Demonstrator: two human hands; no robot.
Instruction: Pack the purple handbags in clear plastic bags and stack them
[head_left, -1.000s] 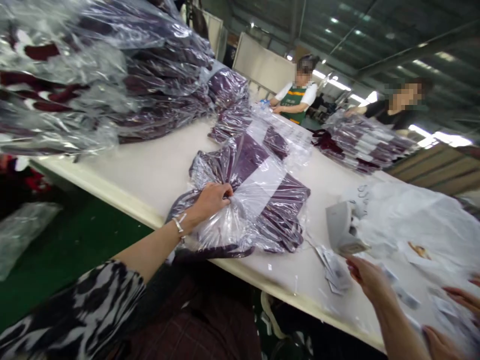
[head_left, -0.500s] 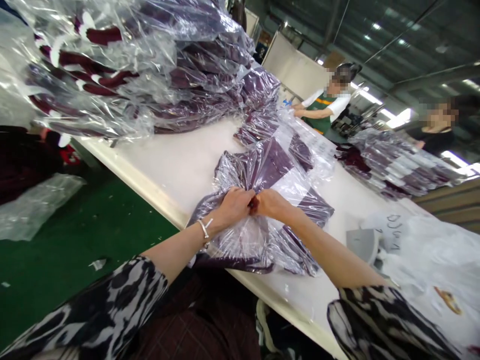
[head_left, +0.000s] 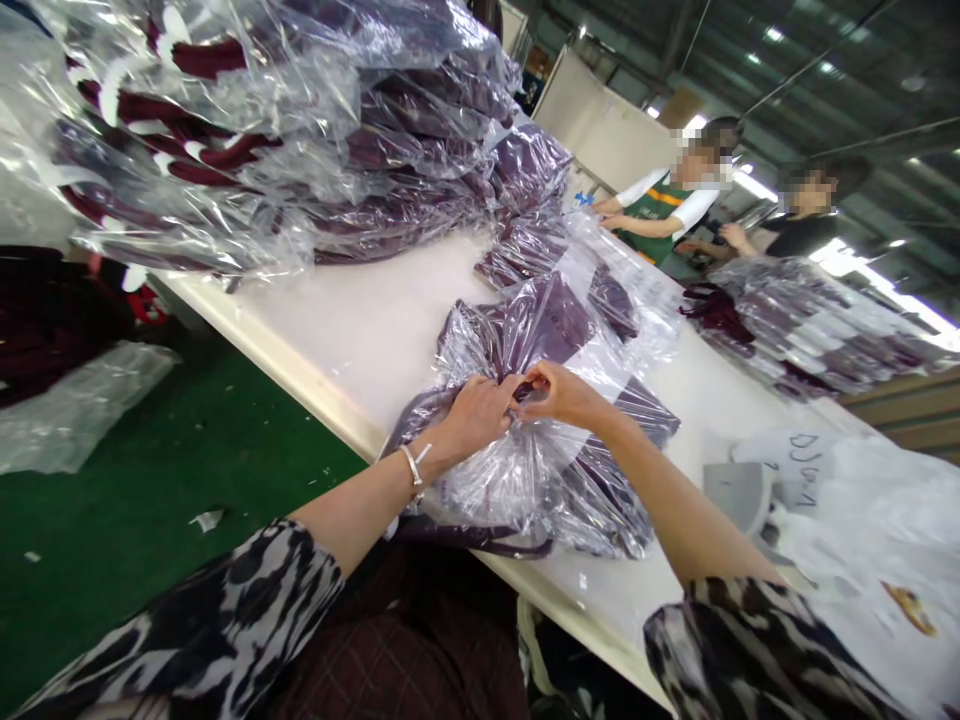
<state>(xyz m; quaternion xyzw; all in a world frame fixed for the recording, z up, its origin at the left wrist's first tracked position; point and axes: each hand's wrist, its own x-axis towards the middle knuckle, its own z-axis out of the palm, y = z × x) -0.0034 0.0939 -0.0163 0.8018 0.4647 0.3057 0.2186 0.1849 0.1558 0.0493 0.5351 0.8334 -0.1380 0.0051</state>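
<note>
A dark purple garment in clear plastic [head_left: 551,325] lies on the white table [head_left: 315,330] in front of me. Its plastic is gathered into folds that fan out from where my hands meet. My left hand [head_left: 484,410] has its fingers closed on the gathered plastic. Against it on the right, my right hand [head_left: 559,397] pinches the same gather, its thumb and forefinger bent round. Something dark shows between the fingers, too small to make out.
A tall pile of bagged maroon garments [head_left: 300,140] fills the back left. Two people stand across the table, near another bagged stack [head_left: 810,320]. White plastic bags [head_left: 862,520] and a grey tape-like object [head_left: 739,495] lie at right.
The fingers of my right hand have risen slightly and spread into a rounder pinch. The person at far right has shifted left, with a raised hand now showing.
</note>
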